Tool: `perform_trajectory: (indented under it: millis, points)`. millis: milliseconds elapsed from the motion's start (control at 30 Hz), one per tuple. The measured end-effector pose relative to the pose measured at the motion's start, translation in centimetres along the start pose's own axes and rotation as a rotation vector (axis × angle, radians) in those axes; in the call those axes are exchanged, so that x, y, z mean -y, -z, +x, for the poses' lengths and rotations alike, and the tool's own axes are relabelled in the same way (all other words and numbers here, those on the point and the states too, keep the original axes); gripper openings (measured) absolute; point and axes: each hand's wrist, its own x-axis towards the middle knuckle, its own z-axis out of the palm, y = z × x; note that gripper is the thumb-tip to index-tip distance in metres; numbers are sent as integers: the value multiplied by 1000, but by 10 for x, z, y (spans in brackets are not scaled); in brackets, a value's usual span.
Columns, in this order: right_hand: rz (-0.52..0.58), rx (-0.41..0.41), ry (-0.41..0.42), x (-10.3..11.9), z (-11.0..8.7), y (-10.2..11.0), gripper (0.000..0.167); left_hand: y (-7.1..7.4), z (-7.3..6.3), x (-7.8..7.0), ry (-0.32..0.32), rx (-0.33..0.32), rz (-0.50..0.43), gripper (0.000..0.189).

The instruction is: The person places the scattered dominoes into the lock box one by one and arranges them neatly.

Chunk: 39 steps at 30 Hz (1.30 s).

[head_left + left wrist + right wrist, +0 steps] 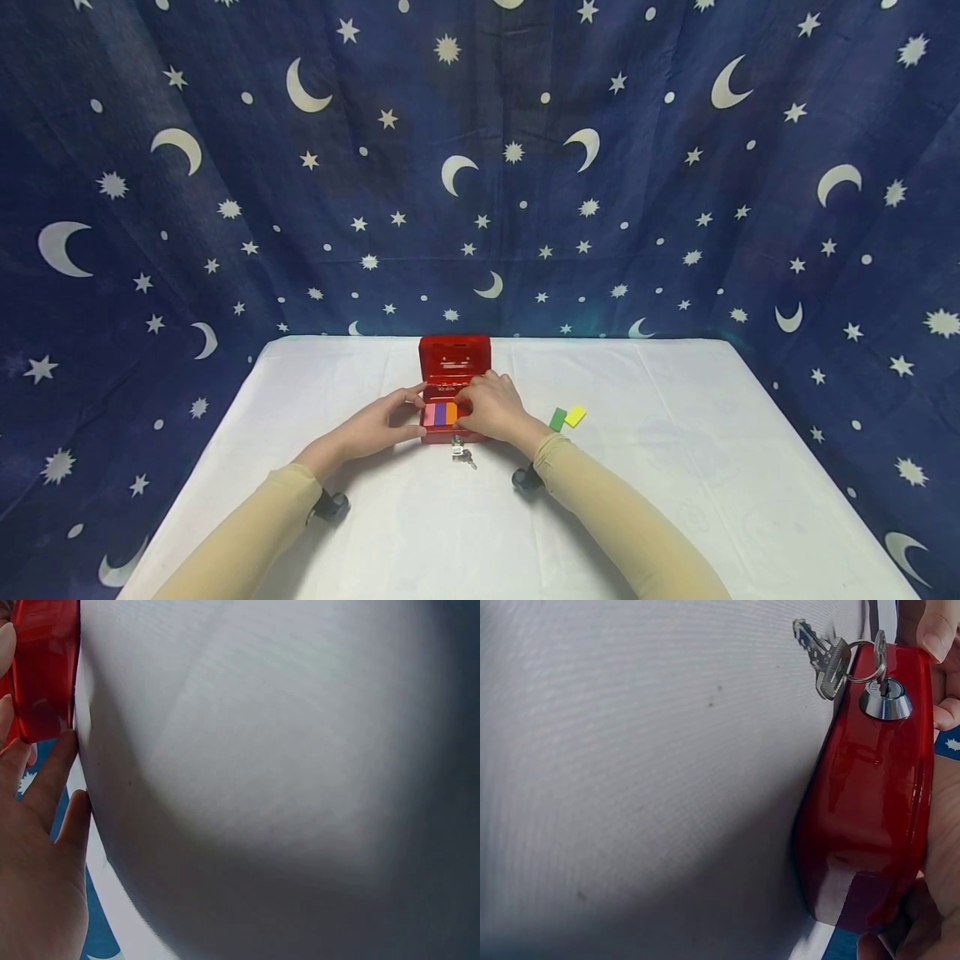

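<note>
A red metal cash box [454,352] stands with its lid raised at the back; keys [467,456] on a ring hang from its front lock [887,700]. A pink block [429,414], a purple block [440,414] and an orange block [452,414] lie side by side inside. My left hand [381,423] rests against the box's left side, fingers fairly straight and spread. Reaching over the right part of the box, my right hand [491,407] has curled fingers and pinches the orange block by its ends. The back of that hand hides the rest of the interior.
On the white-covered table [645,500], a green block [557,419] and a yellow block [575,416] lie flat to the right of the box. A dark blue curtain [525,125] with moons and stars hangs behind. Dark wrist cameras [330,505] sit under both forearms.
</note>
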Motion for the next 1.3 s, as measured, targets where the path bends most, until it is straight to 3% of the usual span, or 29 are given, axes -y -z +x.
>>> perform_trajectory:
  millis: [467, 700, 1033, 1300]
  points:
    - [117, -28, -4, -5, -2, 10, 45, 2, 3, -3, -2, 8, 4, 42]
    - [186, -58, 32, -8, -14, 24, 44, 4, 0, -2, 43, -2, 15, 46]
    - [268, -131, 7, -39, -35, 39, 40, 0, 0, 1, 39, -7, 21, 47]
    - [263, -182, -15, -67, -52, 45, 38, -1, 1, 2, 33, -5, 20, 47]
